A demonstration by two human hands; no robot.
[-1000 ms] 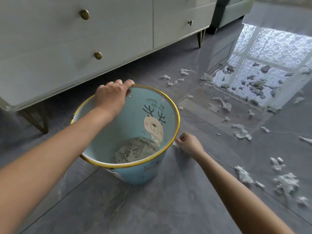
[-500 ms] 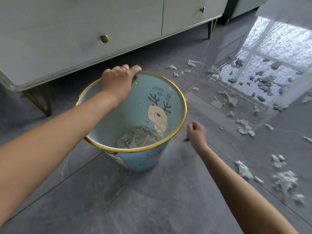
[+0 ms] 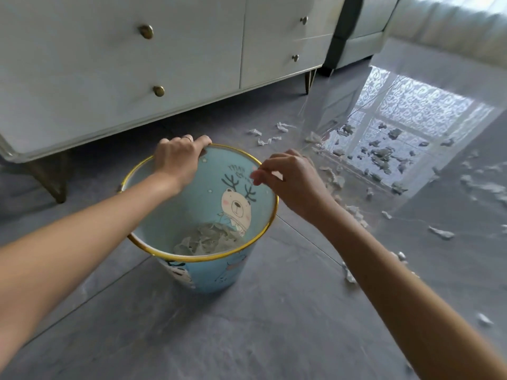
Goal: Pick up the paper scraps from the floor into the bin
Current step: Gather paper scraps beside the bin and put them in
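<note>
A light-blue bin [image 3: 175, 215] with a gold rim and a reindeer-bear picture stands on the grey tiled floor. Crumpled paper scraps [image 3: 211, 238] lie at its bottom. My left hand [image 3: 178, 157] grips the far rim of the bin. My right hand [image 3: 290, 182] hovers over the right side of the bin's mouth, fingertips pinched together, apparently on a small paper scrap that is mostly hidden. Many more scraps [image 3: 381, 157] are scattered over the floor to the right, and a few [image 3: 267, 139] lie just behind the bin.
A white dresser [image 3: 137, 64] with brass knobs stands on thin legs [image 3: 52, 179] behind the bin. A sofa [image 3: 362, 31] is at the far right corner. Bright window light reflects on the glossy floor [image 3: 411, 111]. Loose scraps [image 3: 441, 233] lie near my right arm.
My right hand picked a scrap off the floor beside the bin, rose, and moved left over the bin's mouth. My left hand kept its grip on the rim.
</note>
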